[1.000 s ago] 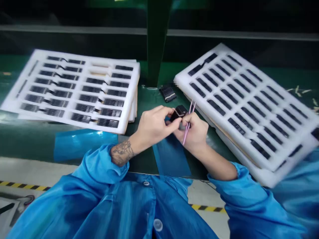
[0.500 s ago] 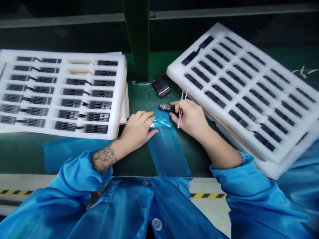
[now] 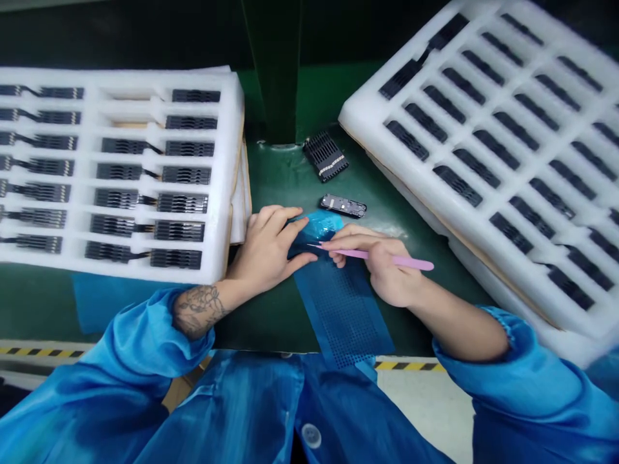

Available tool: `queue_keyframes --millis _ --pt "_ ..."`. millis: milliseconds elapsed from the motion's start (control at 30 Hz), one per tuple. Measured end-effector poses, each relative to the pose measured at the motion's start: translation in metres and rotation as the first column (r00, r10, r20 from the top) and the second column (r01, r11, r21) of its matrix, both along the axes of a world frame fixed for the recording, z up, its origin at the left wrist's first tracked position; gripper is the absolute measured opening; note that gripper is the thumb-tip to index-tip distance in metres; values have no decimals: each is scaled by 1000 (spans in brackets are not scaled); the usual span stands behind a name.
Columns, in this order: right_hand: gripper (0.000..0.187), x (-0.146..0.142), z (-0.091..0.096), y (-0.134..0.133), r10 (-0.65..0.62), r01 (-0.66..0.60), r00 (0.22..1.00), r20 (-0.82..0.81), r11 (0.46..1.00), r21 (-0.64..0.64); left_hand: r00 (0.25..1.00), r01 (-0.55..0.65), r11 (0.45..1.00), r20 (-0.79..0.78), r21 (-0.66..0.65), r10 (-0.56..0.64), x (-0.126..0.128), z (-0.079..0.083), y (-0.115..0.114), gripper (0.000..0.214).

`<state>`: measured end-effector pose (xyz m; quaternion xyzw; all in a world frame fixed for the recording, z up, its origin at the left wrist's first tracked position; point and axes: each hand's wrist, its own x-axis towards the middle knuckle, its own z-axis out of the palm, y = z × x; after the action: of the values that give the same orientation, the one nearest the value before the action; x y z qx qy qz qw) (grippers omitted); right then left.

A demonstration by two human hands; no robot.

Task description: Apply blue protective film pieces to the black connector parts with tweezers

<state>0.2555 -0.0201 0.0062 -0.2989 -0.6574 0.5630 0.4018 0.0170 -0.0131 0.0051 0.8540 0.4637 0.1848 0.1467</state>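
Note:
My left hand [image 3: 271,248] lies flat, pressing on the crumpled top end of a blue perforated film sheet [image 3: 343,316]. My right hand [image 3: 380,265] rests just to its right, above the sheet, gripping slim pink tweezers [image 3: 377,256] that lie nearly level, their tips pointing left towards my left hand. A small black electronic module [image 3: 343,205] lies on the green bench just beyond both hands, touching neither. Farther back sits a black comb-like strip component [image 3: 326,156].
White foam trays with rows of black parts lie on either side: one at left [image 3: 226,187], one tilted at right [image 3: 360,109], with stacked foam beneath. A dark green post [image 3: 275,71] rises behind the bench. Yellow-black floor tape runs below the bench's front edge.
The black module has left my hands and now lies on the bench. The tweezers have swung from upright to nearly level. The blue sheet has moved under my left hand.

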Motion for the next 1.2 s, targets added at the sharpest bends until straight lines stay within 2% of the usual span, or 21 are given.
queue_keyframes --millis 200,333,433,500,633,700,900,1200 --pt "10 2 3 10 -89 111 980 176 987 -119 998 49 999 -31 5 -49 -1 1 1 55" --pt "14 3 11 13 -69 109 971 230 980 -166 996 90 996 7 -10 -90 -5 1 4 55" --pt "19 7 12 18 -23 82 968 251 970 -228 995 99 995 12 -3 -99 -5 1 5 41" --pt "20 9 11 21 -47 101 965 257 975 -199 995 101 995 15 0 -101 -4 0 5 34" --pt "22 7 10 21 -193 202 967 168 979 -35 993 89 996 79 -30 -86 -2 0 6 23" --pt "21 3 10 20 -237 238 961 143 971 8 991 69 996 121 -55 -62 -1 -1 6 18" --pt "19 -5 9 15 -273 292 924 268 956 -32 983 42 995 181 -85 -26 0 -3 6 14" --pt "14 -9 6 14 -282 297 920 273 955 -15 984 45 996 177 -79 -31 1 -4 7 12"
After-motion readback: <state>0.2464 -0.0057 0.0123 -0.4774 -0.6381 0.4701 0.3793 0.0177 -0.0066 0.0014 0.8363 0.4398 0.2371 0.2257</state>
